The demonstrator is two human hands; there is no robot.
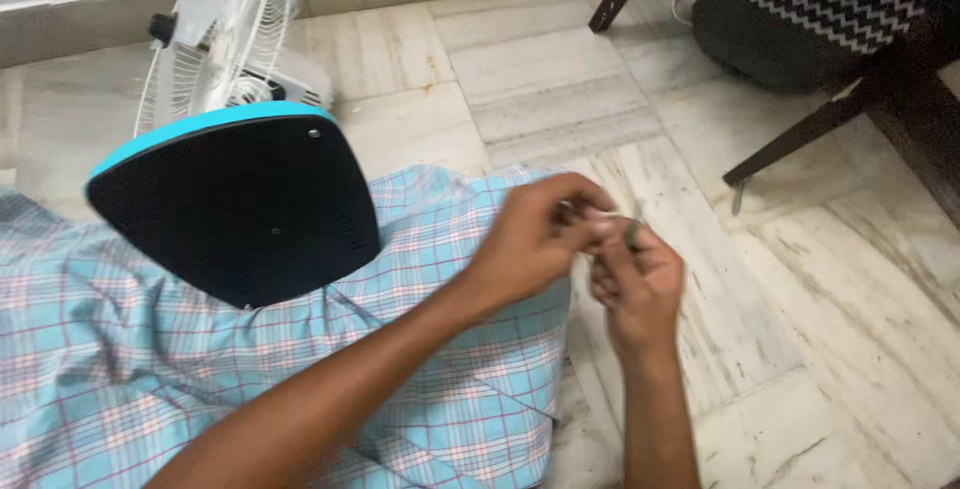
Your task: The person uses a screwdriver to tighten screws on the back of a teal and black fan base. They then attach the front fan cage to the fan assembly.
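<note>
On marble floor (pixel 800 279), checked cloth (pixel 450 389) beside chair (pixel 800 19).

Small dark round object (pixel 632 232), centre-right of frame, pinched at fingertips of right hand (pixel 638 284); thin pale strand or pin (pixel 598 213) runs from it toward left hand (pixel 535 239) fingers (too blurred to identify either). Both held above pale marble floor, just right of checked cloth edge.

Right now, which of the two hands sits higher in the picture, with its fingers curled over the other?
The left hand: it reaches across above the checked cloth, fingers over the right hand.
</note>
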